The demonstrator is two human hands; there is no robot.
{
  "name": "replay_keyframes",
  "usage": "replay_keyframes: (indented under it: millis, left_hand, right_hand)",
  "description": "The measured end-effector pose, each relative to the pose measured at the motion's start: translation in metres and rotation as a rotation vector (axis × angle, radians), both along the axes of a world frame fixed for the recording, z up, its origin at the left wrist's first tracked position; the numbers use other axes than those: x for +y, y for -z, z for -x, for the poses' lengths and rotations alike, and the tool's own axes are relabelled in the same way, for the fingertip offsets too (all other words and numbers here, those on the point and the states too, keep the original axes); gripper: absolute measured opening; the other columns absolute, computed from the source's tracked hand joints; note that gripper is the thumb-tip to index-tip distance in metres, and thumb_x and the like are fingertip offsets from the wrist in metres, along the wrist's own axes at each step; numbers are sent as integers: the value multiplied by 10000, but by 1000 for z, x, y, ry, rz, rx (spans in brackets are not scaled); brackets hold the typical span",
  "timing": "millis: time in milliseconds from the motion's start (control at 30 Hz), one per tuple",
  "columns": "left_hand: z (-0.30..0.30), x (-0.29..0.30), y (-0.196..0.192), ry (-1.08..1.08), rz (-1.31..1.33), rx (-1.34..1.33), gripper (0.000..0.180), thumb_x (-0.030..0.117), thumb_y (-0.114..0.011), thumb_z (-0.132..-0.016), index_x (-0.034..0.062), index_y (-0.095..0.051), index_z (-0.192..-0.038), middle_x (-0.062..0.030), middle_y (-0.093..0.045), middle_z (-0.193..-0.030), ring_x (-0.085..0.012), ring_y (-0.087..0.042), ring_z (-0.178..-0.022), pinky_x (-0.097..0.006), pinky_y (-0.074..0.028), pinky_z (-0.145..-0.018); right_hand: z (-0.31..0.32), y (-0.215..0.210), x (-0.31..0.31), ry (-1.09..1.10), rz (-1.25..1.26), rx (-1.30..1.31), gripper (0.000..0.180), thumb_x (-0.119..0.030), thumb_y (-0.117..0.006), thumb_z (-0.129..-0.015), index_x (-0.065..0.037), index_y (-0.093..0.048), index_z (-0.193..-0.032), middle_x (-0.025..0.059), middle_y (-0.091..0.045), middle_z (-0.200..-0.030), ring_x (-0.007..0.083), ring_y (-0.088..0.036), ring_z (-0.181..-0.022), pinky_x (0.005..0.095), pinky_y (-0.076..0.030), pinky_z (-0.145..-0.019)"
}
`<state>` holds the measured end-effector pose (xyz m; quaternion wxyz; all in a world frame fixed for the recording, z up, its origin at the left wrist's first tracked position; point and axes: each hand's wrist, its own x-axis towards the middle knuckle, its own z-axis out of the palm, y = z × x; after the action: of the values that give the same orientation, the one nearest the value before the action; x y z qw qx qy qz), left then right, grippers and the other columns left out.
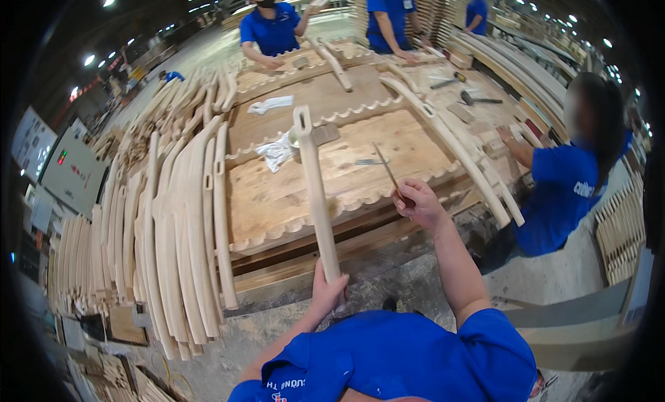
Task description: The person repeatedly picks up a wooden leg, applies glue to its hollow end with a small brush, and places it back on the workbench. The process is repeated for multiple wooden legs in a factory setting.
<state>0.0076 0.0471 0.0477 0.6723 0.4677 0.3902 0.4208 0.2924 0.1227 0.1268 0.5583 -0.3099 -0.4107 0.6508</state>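
Observation:
My left hand (327, 290) is wrapped round the lower end of a long, pale wooden chair leg (318, 201). The leg slants up and away over the workbench (277, 201), and a slot shows near its far end. To the right of it, my right hand (420, 202) pinches a slim file (385, 165), long and thin, pointing up and left, apart from the leg. Some thin grey strips (368, 162) lie on the bench just beyond that hand. Beside the leg's upper part are a white cloth (276, 153) and a brown block (325, 134).
Many similar wooden legs (183, 243) are stacked along the left. More legs (450, 139) lie on the right side, near a hammer (480, 99). Scalloped wooden strips (346, 209) edge the bench. A co-worker (564, 173) stands close on the right; other people (272, 31) work at the far side.

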Motion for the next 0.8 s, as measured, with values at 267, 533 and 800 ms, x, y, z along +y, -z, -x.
replay_keyframes:
  millis: [267,533,800]
  left_hand:
    - [-171,110,-53,125,-102,-67,249,107,-565,-784,49,-432,-986,-42,-493,-730,-110,-499,-610,-259,-416,-521]
    - [-314,176,-73,89,-38,177,277,326,-546,-796,52,-518,-767,-29,-440,-588,-129,-387,-470,-310,-264,-413]
    - [-345,226,-22,522,-381,550,327,362,-496,-806,60,-560,-700,-23,-417,-525,-147,-376,-446,-328,-292,-412]
  right_hand:
    - [-99,10,-124,514,30,47,187,-198,-503,-933,-30,-566,-883,26,-515,-606,55,-386,-433,185,-303,-407]
    - [-169,36,-249,827,-33,124,194,-201,-479,-951,-24,-533,-891,39,-497,-579,74,-379,-414,209,-276,-397]
    - [-192,55,-267,882,-39,189,207,-207,-478,-956,-21,-537,-887,43,-492,-576,84,-375,-422,223,-270,-403]
